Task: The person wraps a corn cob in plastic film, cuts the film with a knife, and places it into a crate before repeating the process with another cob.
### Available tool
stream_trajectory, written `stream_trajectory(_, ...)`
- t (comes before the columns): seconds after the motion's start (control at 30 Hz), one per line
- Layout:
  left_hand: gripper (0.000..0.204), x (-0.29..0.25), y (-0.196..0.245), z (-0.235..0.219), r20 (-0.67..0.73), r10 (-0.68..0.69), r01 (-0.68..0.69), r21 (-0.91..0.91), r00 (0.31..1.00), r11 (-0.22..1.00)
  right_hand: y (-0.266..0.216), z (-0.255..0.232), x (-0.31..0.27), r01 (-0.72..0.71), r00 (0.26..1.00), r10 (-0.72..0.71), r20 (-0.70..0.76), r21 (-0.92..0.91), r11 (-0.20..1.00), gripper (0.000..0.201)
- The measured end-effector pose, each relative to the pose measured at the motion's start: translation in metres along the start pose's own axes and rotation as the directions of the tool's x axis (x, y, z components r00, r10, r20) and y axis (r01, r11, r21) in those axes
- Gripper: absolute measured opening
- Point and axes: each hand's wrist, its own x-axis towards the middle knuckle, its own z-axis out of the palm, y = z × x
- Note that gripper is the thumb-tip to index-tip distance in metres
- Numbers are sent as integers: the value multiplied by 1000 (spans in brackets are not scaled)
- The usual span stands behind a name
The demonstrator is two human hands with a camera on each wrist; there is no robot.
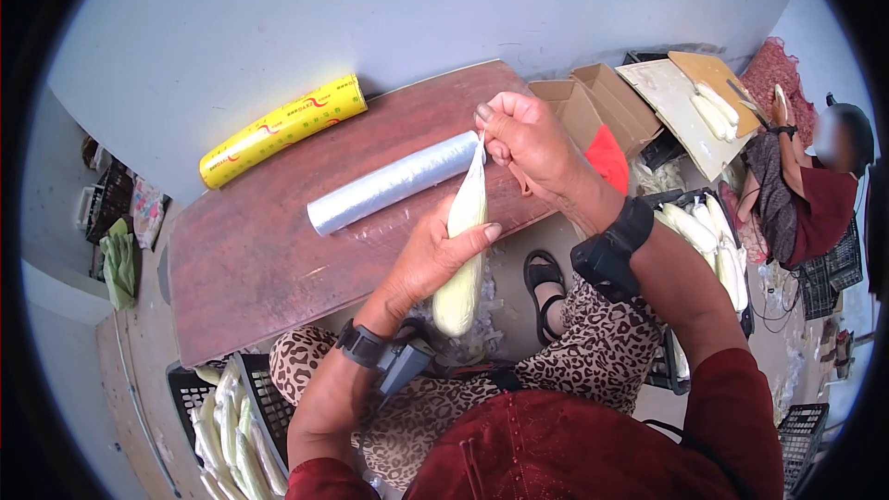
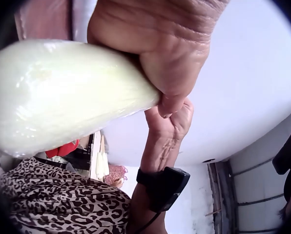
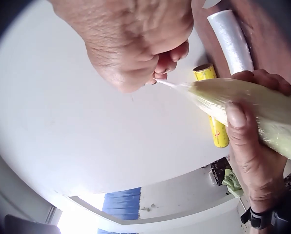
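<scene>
My left hand (image 1: 428, 257) grips the middle of a pale green ear of corn in its husk (image 1: 458, 304), its thumb lying across the front. Clear cling film covers the ear tightly and shines in the left wrist view. At the upper, tapered end, my right hand (image 1: 535, 143) pinches the film, which is drawn into a thin twisted tail (image 3: 166, 83). The ear hangs tilted over the front edge of the table (image 1: 250, 268). Behind it, a roll of clear cling film (image 1: 394, 185) lies on the tabletop.
A yellow printed roll (image 1: 285, 130) lies at the table's back by the wall. Crates of corn stand at lower left (image 1: 245, 370) and on the right (image 1: 741, 296). Cardboard boxes (image 1: 611, 102) are beyond the table's right end. Another person (image 1: 820, 194) sits at far right, holding an ear.
</scene>
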Motion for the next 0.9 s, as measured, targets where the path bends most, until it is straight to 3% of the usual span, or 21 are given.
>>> stream_trajectory(0.07,46,2,0,1,4,-1,1,-4,1000,1000,4,-8,6,-11,1000,12,-12,105,994,19)
stream_trajectory(0.3,43,1,-12,-5,-52,60,-54,122,997,991,10,3,3,-14,1000,14,9,34,999,18)
stream_trajectory(0.6,48,3,-7,-4,-37,-12,13,38,999,999,18,-5,9,2,1000,-1,-4,118,993,19)
stream_trajectory(0.77,37,4,-14,-8,-1,61,-61,-83,998,995,14,-5,8,30,1000,-30,-7,112,993,20)
stream_trajectory(0.9,33,6,-20,-14,31,60,-55,-126,998,990,9,-3,4,-25,999,21,35,102,995,19)
